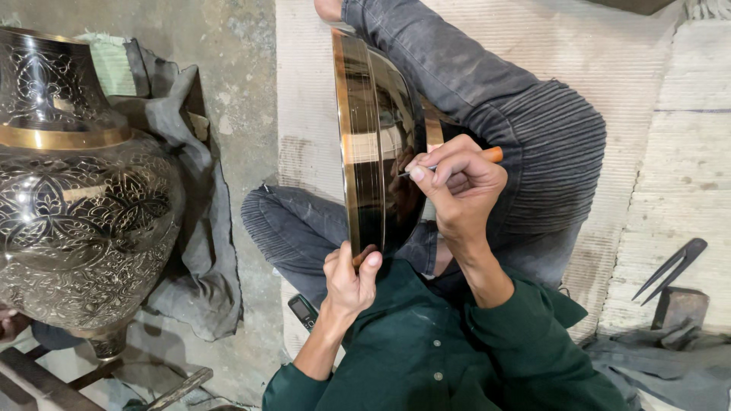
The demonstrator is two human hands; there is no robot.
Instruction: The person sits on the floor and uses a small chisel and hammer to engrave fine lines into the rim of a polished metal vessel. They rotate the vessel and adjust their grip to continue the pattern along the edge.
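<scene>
Dark, brass-rimmed metal plate (377, 144) stood on edge across the lap, propped between the knees. Left hand (346, 285) clamped on the lower rim, thumb over the edge. Right hand (457, 186) pinched shut on an orange-handled graver (487, 155), tip against the plate's face. Likely risks: a skid of the tip scoring the polished face; a loosened left grip letting the plate roll. Large engraved vase (76, 205) standing left beside grey cloth (198, 228), mouth out of frame, contents impossible to tell. Black dividers (674, 266) well apart, right.

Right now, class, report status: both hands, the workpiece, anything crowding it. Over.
Left hand grips the round brass tray's lower rim, tray on edge. Right hand holds an orange-handled engraving tool against its face. Engraved vase stands apart, left.
</scene>
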